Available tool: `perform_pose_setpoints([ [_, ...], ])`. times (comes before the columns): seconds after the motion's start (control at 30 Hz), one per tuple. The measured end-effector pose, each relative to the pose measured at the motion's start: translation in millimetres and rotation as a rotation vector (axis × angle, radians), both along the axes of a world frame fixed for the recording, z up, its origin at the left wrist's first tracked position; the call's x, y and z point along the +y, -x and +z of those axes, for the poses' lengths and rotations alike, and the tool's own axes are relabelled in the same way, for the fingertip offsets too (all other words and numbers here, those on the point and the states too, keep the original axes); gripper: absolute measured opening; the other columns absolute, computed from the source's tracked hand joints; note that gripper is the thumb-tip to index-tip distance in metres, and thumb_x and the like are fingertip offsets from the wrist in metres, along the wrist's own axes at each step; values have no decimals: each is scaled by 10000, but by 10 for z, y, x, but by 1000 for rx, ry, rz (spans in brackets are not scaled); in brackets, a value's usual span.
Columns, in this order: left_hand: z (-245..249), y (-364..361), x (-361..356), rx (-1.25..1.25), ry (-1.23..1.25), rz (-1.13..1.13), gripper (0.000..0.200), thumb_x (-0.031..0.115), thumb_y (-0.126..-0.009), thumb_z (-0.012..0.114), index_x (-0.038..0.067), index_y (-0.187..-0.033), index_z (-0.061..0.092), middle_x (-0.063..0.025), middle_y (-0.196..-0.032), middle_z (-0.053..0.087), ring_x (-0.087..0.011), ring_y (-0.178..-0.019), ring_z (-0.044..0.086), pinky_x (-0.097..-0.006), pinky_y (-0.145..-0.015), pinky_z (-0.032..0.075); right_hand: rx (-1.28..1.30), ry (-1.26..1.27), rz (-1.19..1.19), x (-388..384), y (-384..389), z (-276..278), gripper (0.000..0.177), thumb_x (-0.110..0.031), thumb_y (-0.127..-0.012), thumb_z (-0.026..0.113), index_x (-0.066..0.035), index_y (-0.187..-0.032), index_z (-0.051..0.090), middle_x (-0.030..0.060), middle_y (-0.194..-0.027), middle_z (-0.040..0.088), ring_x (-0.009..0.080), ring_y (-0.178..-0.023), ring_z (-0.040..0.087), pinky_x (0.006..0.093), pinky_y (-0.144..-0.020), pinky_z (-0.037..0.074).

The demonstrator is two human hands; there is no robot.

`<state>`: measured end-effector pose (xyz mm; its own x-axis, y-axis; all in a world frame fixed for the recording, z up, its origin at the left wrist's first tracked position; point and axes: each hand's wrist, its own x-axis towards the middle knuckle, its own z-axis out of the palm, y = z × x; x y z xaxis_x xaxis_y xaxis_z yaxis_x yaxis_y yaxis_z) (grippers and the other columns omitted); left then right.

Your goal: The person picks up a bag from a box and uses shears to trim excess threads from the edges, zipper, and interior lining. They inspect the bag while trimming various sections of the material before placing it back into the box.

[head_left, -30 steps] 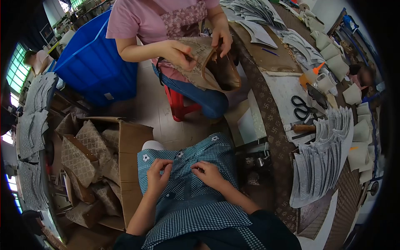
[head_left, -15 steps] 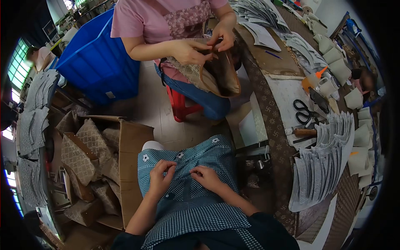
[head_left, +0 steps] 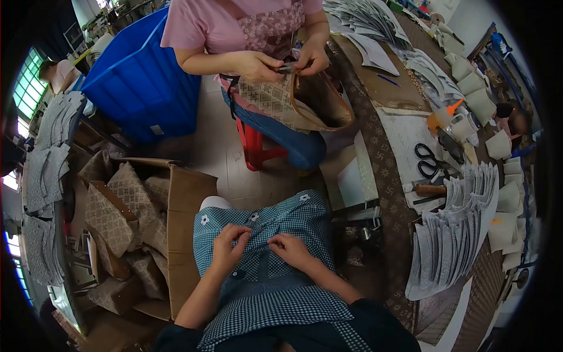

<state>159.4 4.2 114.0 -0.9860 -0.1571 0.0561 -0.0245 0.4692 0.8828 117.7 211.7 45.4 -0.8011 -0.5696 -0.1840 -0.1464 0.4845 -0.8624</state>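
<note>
My left hand [head_left: 229, 246] is loosely closed just above the checked apron [head_left: 267, 278] on my lap, its fingers curled near the thumb. To its right, my right hand [head_left: 291, 251] is also loosely curled over the apron. Nothing shows in either hand, and a gap separates them. Across from me, a person [head_left: 234, 29] in a pink top holds a patterned brown bag [head_left: 267, 101] with both hands near its open edge. A small item is between that person's fingertips, too small to name.
An open cardboard box [head_left: 190, 202] with patterned bags is at left, below a blue bin [head_left: 141, 88]. The right-hand table [head_left: 375, 138] bears black scissors [head_left: 427, 161], an orange-tipped bottle [head_left: 441, 116] and stacked grey pieces [head_left: 448, 234]. A red stool [head_left: 252, 146] is under the person.
The other person's bag has tilted and moved a little to the right, with its opening turned more toward me. My hands have hardly moved.
</note>
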Motion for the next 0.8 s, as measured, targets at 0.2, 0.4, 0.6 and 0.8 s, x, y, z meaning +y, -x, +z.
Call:
perform_pose_setpoints([
  [0.2,46,-4,11,-18,7,-8,105,59,-898,649,21,-987,688,-75,-847,630,-164,-747,629,-275,-647,510,17,-17,12,-1,-10,-11,204,-186,-880,686,-57,-1037,703,74,-902,673,188,-736,635,309,-651,513],
  [0.4,-11,-8,16,8,-14,-16,109,57,-894,651,25,-992,688,-70,-830,618,-160,-715,611,-274,-613,494,-19,-16,9,2,-11,9,211,-188,-874,695,-55,-1037,703,76,-903,674,190,-746,643,311,-662,519],
  [0.6,-23,-7,9,-29,4,-37,115,57,-894,651,24,-998,687,-82,-861,635,-172,-740,634,-278,-627,503,-9,-35,9,0,4,-41,221,-192,-863,699,-63,-1042,706,80,-909,675,200,-761,648,314,-672,520],
  [0.8,-26,-9,0,-30,-10,-33,116,61,-893,650,16,-992,692,-90,-869,639,-181,-769,648,-283,-670,529,-20,-49,12,12,-8,-113,234,-198,-863,690,-59,-1051,706,84,-917,682,205,-782,653,322,-685,523],
])
